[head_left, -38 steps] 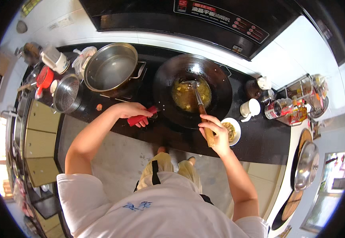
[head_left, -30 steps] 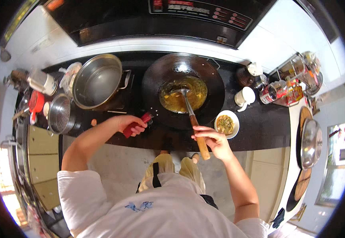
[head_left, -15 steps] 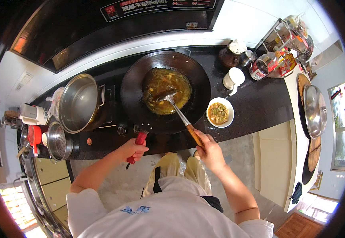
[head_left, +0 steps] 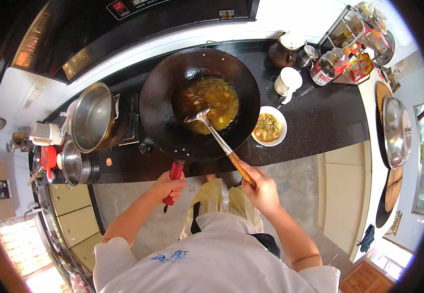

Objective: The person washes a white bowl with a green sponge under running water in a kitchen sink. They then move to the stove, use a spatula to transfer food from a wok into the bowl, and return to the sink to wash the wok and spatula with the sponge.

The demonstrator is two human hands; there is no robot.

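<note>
A large dark wok (head_left: 157, 100) holds a brownish-yellow oily liquid with bits of food (head_left: 213, 97). My left hand (head_left: 169, 187) is closed around the wok's red handle (head_left: 176, 171), at the near rim. With my right hand (head_left: 262, 189) I grip the wooden handle of a metal wok spatula (head_left: 218, 138). Its shaft crosses the near right rim, and its head rests at the near left edge of the liquid. To the right of the wok stands a white bowl (head_left: 283, 128) with yellowish-green food in broth.
Left of the wok sits a deep steel pot (head_left: 91, 117), with a steel strainer (head_left: 76, 163) closer to me. A white mug (head_left: 287, 83), dark jar (head_left: 282, 52) and sauce bottle (head_left: 323, 71) stand at the back right. A domed lid (head_left: 396, 133) lies on the side counter.
The spatula head has moved left and toward me, to the liquid's near edge. More of the liquid's surface is smooth and visible. The whole view has shifted slightly; both grips stay the same.
</note>
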